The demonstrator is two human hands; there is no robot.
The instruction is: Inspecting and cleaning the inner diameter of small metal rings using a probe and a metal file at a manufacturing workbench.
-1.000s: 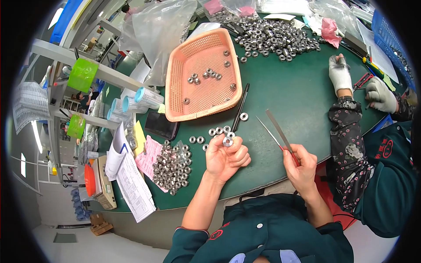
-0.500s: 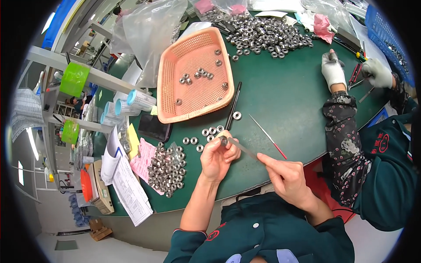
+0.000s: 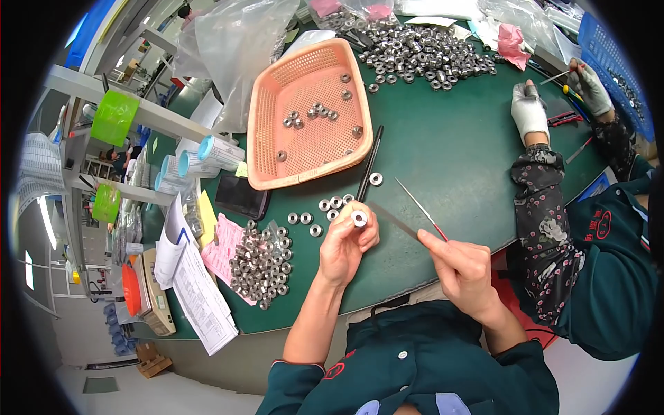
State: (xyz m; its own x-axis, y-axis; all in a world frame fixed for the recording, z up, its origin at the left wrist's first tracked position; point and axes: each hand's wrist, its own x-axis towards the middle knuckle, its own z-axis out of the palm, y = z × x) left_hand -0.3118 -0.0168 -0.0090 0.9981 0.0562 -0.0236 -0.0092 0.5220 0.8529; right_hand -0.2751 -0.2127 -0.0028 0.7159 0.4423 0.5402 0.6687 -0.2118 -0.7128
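Pinching a metal ring [image 3: 357,223] between thumb and fingertips, the left hand [image 3: 345,247] is turned palm toward the body, its fingers curled and its bare forearm slanting up from the lower edge. Opposite it, the right hand [image 3: 465,271] is held back upward with the index finger stretched along a flat grey file [image 3: 399,224], gripped at its near end. Held at the top of the left grip, the ring shows its round face and dark hole to the camera; the file points at it from the right, the tip slightly blurred, so contact cannot be told. Just beyond the right hand, a red-handled needle tool [image 3: 421,208] lies on the green table [image 3: 449,149]. More rings sit in a cluster [image 3: 261,266] left of the left hand. Among marked things, a white sheet [image 3: 205,309] at the left carries a printed grid too small to read, and the dark green shirt [image 3: 408,370] bears a red oval emblem, as does the neighbouring worker's shirt [image 3: 612,290], beside red characters.
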